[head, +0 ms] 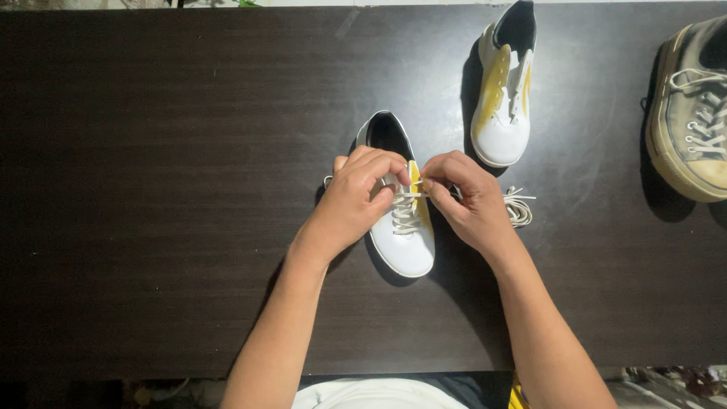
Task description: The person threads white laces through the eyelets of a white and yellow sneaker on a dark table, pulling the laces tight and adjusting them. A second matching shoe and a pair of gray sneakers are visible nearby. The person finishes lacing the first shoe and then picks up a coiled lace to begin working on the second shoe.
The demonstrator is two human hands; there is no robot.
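- Your landmark is the white sneaker with yellow trim (pixel 405 227), lying near the middle of the dark wooden bench (pixel 151 189), toe pointing toward you.
- Your left hand (pixel 356 201) rests over the left side of this sneaker, its fingers (pixel 382 168) curled closed and pinching the white lace (pixel 409 195) at the upper eyelets.
- Your right hand (pixel 469 201) sits just beside the sneaker on its right, fingers pinched shut on the same lace where it crosses the tongue.
- The loose end of the lace (pixel 519 208) lies bunched on the bench beyond your right hand, right of the sneaker.
- The lower rows of the sneaker are already laced; the heel opening shows dark behind your hands.
- A second white and yellow sneaker (pixel 503 98) lies beyond and to the right of the first one, well apart from it, unlaced as far as you can see.
- A worn grey canvas shoe (pixel 693 113) with white laces lies far to the right, at the bench edge, partly cut off from view.
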